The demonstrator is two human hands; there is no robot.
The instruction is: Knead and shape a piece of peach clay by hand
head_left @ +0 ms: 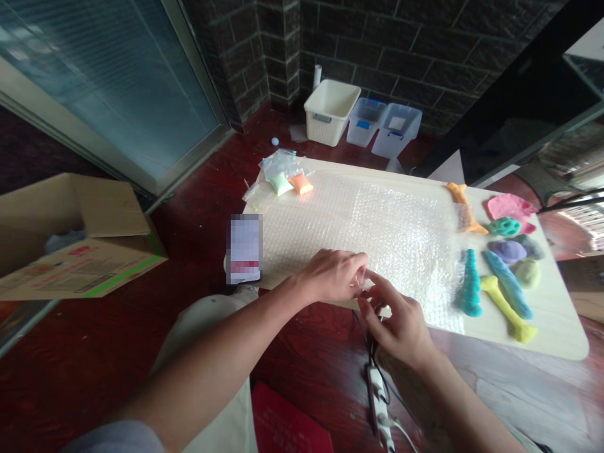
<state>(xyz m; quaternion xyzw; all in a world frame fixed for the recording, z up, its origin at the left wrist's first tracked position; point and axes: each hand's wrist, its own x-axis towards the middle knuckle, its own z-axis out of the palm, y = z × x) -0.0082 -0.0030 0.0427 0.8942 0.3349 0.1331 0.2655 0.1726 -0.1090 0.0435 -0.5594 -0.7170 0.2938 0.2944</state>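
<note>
My left hand (333, 275) is over the front edge of the table, its fingers curled closed around something small and clear that I cannot make out. Touching those fingertips, my right hand (401, 322) has bent fingers, and whatever they hold is hidden. Beneath and beyond both hands lies a sheet of bubble wrap (377, 220), spread flat over the table (561, 327). To the right are clay shapes: a teal ridged cone (471, 283), a yellow bone-like piece (509, 309), a blue roll (508, 286) and an orange piece (462, 207).
At the far left corner are a green packet (280, 184) and an orange packet (301, 183). A blurred-out phone (244, 248) sits at the left edge. An open cardboard box (108, 207) stands left, bins (330, 119) behind, and a power strip (378, 402) below.
</note>
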